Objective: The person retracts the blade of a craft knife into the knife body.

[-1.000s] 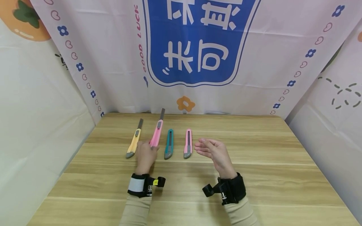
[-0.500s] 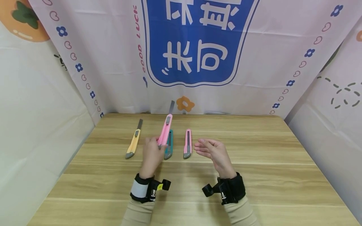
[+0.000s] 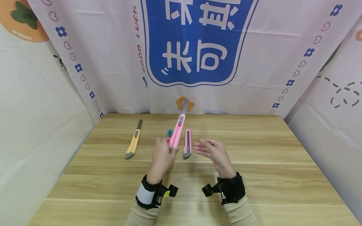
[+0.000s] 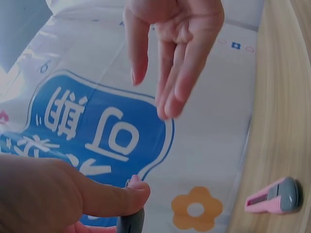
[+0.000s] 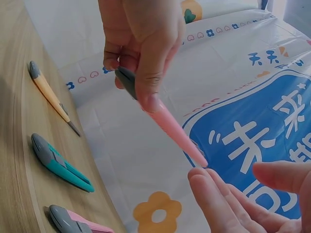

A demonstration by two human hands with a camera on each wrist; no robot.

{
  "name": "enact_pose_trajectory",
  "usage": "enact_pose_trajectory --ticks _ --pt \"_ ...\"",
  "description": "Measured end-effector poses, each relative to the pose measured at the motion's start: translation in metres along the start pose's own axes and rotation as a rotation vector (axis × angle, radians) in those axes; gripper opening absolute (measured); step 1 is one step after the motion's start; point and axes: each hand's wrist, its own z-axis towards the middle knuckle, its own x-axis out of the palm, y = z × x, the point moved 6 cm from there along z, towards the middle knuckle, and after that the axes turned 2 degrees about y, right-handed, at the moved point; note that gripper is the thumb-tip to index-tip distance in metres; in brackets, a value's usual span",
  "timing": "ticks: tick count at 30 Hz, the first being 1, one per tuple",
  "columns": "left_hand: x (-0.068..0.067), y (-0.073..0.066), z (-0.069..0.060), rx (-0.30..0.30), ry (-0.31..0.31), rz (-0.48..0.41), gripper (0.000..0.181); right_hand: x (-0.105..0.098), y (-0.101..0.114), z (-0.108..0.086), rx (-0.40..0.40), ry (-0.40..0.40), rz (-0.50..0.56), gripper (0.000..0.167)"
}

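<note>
A pink utility knife (image 3: 177, 131) is held up off the table by my left hand (image 3: 162, 158), pinched at its grey end between thumb and fingers. Its blade is slid out and points away. In the right wrist view, the thumb lies along the pink handle (image 5: 170, 125). My right hand (image 3: 216, 155) holds nothing; its fingers are extended, with the thumb apart from them in the left wrist view. Just left of it lies a second pink utility knife (image 3: 187, 144), blade retracted. The held knife and left hand partly cover a teal utility knife (image 3: 170, 132), seen whole in the right wrist view.
A yellow utility knife (image 3: 133, 142) with its blade out lies on the wooden table (image 3: 254, 188) at the left. A printed cloth (image 3: 121, 78) hangs behind the table's far edge. Each wrist wears a black strap with a small camera.
My left hand has lifted the pink utility knife and carried it right, past the yellow one and partly over the teal one. The right hand stays in place.
</note>
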Motion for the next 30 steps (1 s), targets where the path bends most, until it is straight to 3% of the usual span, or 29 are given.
enact_pose_trajectory --ticks 7,11,19,25,30 --pt "0.006 -0.028 -0.014 0.134 -0.023 0.036 0.047 0.002 -0.002 0.0 0.003 0.001 0.029 0.036" --pt "0.01 -0.041 -0.022 0.18 -0.027 0.044 0.046 0.003 -0.003 0.001 -0.003 0.0 0.024 0.038" --pt "0.021 -0.055 -0.032 0.19 0.023 0.036 0.048 0.002 -0.001 0.002 -0.039 -0.04 0.026 0.039" --pt "0.025 -0.057 -0.035 0.192 -0.006 0.069 0.05 0.0 0.001 0.001 -0.037 -0.069 0.027 0.039" --pt "0.025 -0.057 -0.036 0.189 -0.024 0.044 0.052 -0.001 0.002 0.001 -0.037 -0.073 0.016 0.038"
